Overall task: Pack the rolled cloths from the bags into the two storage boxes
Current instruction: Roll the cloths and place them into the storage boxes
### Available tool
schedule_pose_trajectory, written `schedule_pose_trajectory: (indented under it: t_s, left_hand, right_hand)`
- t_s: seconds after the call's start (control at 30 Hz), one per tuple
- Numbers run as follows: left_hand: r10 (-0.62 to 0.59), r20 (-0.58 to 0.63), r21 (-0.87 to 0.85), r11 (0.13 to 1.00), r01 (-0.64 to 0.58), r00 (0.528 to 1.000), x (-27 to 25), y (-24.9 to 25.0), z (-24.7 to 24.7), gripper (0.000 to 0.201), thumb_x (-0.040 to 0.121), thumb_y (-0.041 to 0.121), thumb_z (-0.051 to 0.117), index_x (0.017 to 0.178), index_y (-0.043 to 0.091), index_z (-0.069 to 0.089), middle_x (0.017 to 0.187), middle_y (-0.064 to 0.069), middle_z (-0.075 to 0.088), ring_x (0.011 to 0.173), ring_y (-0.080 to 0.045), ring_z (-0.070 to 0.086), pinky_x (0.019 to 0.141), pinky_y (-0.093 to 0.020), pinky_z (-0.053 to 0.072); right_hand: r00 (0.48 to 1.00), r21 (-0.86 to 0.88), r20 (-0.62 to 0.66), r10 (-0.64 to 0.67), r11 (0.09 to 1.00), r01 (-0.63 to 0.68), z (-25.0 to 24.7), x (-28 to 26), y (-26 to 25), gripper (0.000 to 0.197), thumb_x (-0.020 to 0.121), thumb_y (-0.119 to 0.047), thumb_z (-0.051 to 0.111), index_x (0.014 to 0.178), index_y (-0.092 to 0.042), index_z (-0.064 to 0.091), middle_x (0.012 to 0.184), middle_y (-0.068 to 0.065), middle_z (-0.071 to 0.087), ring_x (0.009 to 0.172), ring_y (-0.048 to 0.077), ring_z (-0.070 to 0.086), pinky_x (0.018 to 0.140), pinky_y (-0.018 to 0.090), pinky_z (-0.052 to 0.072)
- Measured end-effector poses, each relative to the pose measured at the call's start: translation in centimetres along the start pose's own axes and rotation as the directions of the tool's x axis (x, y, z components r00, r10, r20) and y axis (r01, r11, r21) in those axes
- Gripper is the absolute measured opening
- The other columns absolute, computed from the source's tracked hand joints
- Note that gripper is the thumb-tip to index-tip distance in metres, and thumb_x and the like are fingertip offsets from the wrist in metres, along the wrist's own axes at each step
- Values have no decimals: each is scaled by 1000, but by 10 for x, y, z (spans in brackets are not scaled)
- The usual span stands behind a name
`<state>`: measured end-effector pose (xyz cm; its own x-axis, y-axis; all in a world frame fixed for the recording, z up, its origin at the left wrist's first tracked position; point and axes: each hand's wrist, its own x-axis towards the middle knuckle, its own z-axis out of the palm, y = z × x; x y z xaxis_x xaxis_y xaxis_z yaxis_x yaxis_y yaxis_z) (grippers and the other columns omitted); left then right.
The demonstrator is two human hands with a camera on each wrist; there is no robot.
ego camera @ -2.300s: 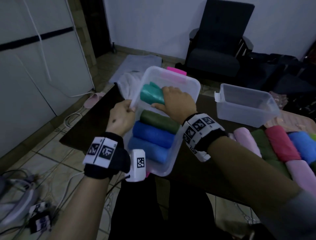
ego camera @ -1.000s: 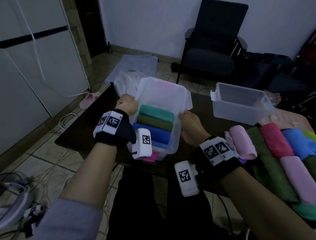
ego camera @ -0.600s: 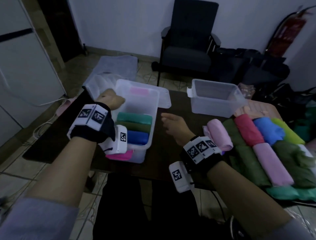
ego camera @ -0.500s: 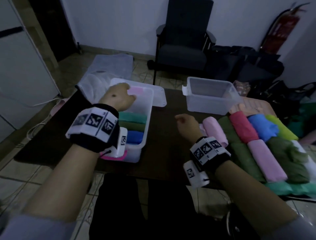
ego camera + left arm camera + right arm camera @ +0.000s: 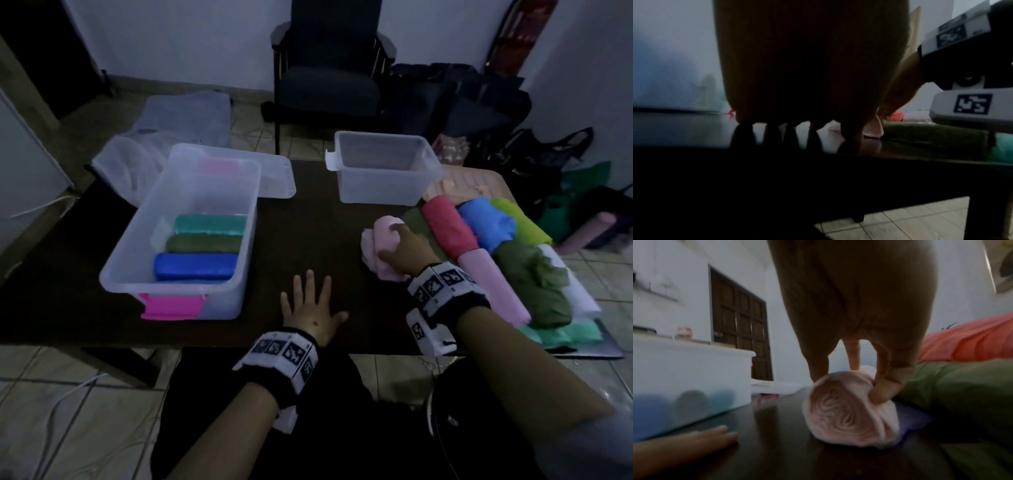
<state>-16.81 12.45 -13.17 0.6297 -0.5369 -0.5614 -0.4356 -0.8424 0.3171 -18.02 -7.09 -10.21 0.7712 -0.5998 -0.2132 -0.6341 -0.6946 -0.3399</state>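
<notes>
Looking down in head view: dark table [image 5: 308,219] carries two clear storage boxes. Left box [image 5: 137,260], toward left edge, holds teal roll [image 5: 209,224], olive roll [image 5: 205,244] and blue roll [image 5: 195,266], side by side. Right box [image 5: 383,171] sits near far edge. Loose rolls in red, blue, green, pink lie along right edge. Left hand [image 5: 310,308] lies flat on table near front edge, fingers spread, holding nothing. Right hand [image 5: 406,248] grips pale pink roll [image 5: 383,246], which rests on table betw. boxes and pile.

Left wrist view: left hand [image 5: 807,73] w/ fingers straight, tips on tabletop; pink roll [image 5: 873,129] beyond.

Right wrist view: right hand [image 5: 859,313] curled round pink roll [image 5: 846,412], thumb and fingers pinching its top; spiral end faces camera. Olive cloth [image 5: 962,394] just beside, red cloth [image 5: 972,340] behind. Left box [image 5: 684,369] at left.
</notes>
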Motion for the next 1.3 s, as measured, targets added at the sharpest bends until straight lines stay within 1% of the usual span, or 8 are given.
schedule_pose_trajectory:
  t_s: [0.1, 0.23, 0.37, 0.53, 0.63, 0.87, 1.03, 1.3]
  left_hand:
    - [56, -47, 6, 998, -56, 997, 1, -9, 7, 72, 94, 57, 30, 149, 30, -8, 155, -2, -23, 142, -23, -22, 115, -46, -8]
    - [65, -50, -3, 998, -65, 997, 0, -8, 3, 74, 93, 55, 36, 150, 29, -5, 157, -2, -19, 144, -24, -19, 115, -47, -5]
    - [108, 6, 1, 994, -108, 994, -2, -14, -15, 70, 95, 37, 47, 150, 28, 5, 158, -4, -9, 145, -26, -9, 116, -47, 5]
    - [12, -165, -87, 996, -26, 986, 6, -12, -46, 39, 97, 16, 41, 136, 22, 46, 137, -5, 49, 121, -25, 49, 99, -37, 42]
    - [-78, -214, -182, 982, 38, 974, 19, 2, -61, 38, 97, 31, 46, 133, 20, 49, 133, -8, 51, 118, -27, 52, 94, -37, 42]
    - [-74, -177, -46, 997, 67, 982, 40, 42, -62, 38, 89, 35, 57, 117, 10, 55, 121, -10, 55, 109, -28, 56, 86, -37, 43]
    - [39, -178, -278, 957, -88, 983, 47, 42, -72, 30, 86, 23, 64, 113, 11, 60, 121, -8, 59, 109, -26, 57, 83, -29, 43]
    - [-48, -253, -526, 845, -96, 966, 46, 28, -110, 26, 86, 17, 64, 112, 13, 66, 118, -6, 62, 105, -19, 58, 79, -26, 48]
  right_hand:
    - [995, 18, 21, -96, 995, 96, -1, -20, -15, 55, 91, -39, 55, 135, -8, 41, 133, 17, 49, 121, 32, 48, 99, 37, 38]
    - [965, -254, 228, -129, 949, 187, -7, -44, -45, 36, 101, -13, 32, 135, -2, 42, 141, 15, 41, 131, 26, 40, 104, 30, 33]
    - [930, -530, -2, -368, 789, 311, -2, -42, -32, 36, 92, -5, 42, 128, -8, 46, 134, 11, 40, 124, 28, 40, 93, 36, 39]
    - [872, -524, 194, -450, 704, 480, -13, -38, -34, 55, 90, -13, 56, 139, -28, 37, 140, 0, 42, 128, 23, 35, 99, 38, 32]
    - [856, -660, 183, -484, 585, 472, -11, -45, -25, 48, 87, -21, 59, 132, -31, 45, 133, 0, 43, 124, 23, 34, 97, 37, 30]
    - [817, -520, 263, -513, 638, 568, -6, -48, 0, 53, 78, -24, 66, 126, -21, 43, 124, 2, 46, 117, 22, 41, 92, 33, 31]
    - [785, -440, 270, -557, 654, 616, -2, -52, 8, 52, 76, -31, 65, 124, -20, 49, 120, 4, 46, 113, 23, 41, 93, 32, 32]
    - [733, -335, 312, -604, 652, 680, 11, -59, -25, 54, 79, -27, 64, 129, -17, 46, 121, 6, 45, 112, 25, 44, 83, 34, 35]
